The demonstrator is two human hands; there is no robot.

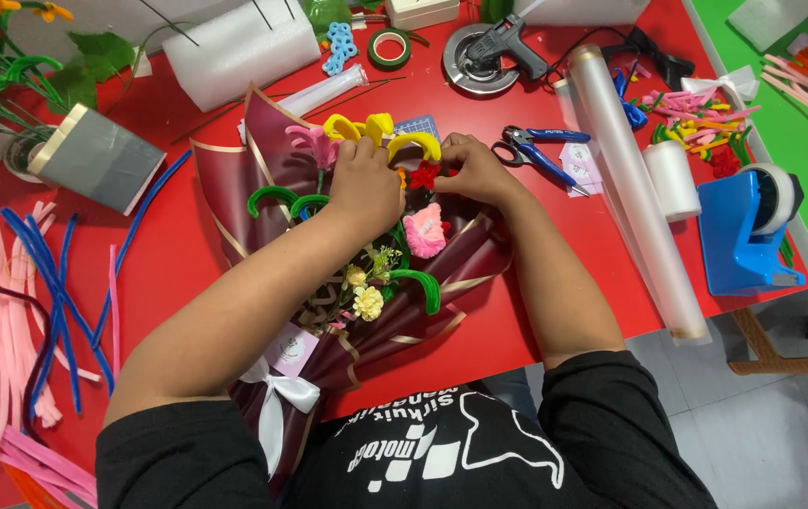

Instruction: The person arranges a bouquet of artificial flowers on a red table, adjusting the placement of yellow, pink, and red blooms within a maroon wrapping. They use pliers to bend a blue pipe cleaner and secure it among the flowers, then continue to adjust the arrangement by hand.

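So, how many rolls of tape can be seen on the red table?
2. A green roll of tape lies flat at the far edge, beside the glue gun. A white roll sits in the blue tape dispenser at the right. Others may be hidden.
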